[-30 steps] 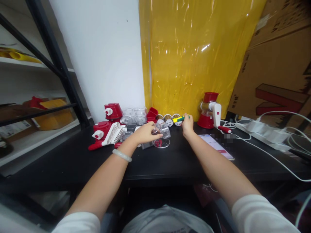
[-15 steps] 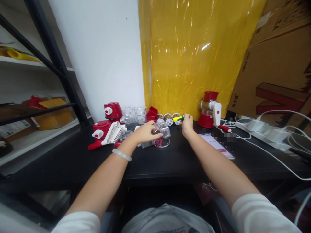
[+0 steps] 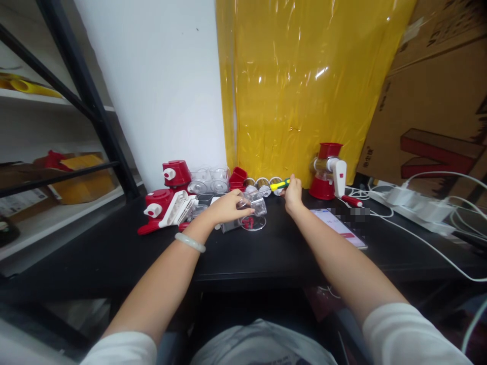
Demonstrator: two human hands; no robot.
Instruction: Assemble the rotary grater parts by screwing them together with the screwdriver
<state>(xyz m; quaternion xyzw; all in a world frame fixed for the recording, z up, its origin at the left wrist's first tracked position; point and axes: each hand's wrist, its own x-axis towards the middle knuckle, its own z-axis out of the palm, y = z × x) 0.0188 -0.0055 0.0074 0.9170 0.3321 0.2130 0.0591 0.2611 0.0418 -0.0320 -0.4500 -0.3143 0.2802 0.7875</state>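
My left hand (image 3: pixel 231 208) grips a clear plastic housing (image 3: pixel 257 204), its fingers wrapped round the left side. Just below that housing, a clear round base (image 3: pixel 254 229) with red parts in it lies on the black table. In my closed right hand (image 3: pixel 293 195) is a yellow-and-green tool (image 3: pixel 279 185), perhaps a screwdriver, its yellow end pointing left. Behind it stand several metal grater drums (image 3: pixel 263 186), partly covered by the hand and tool. The tool and the clear housing are apart.
On the right stands a red rotary grater (image 3: pixel 323 175) with a white crank, near a phone (image 3: pixel 337 227) and a white power strip (image 3: pixel 418 213). Red grater bodies (image 3: pixel 176 173), white crank arms (image 3: pixel 178 209) and clear cups (image 3: pixel 209 180) crowd the left. Red hoppers (image 3: pixel 238 177) sit behind.
Both hands keep nearly the same place and the same hold. The yellow-and-green tool has shifted very slightly; the view has drifted a little.
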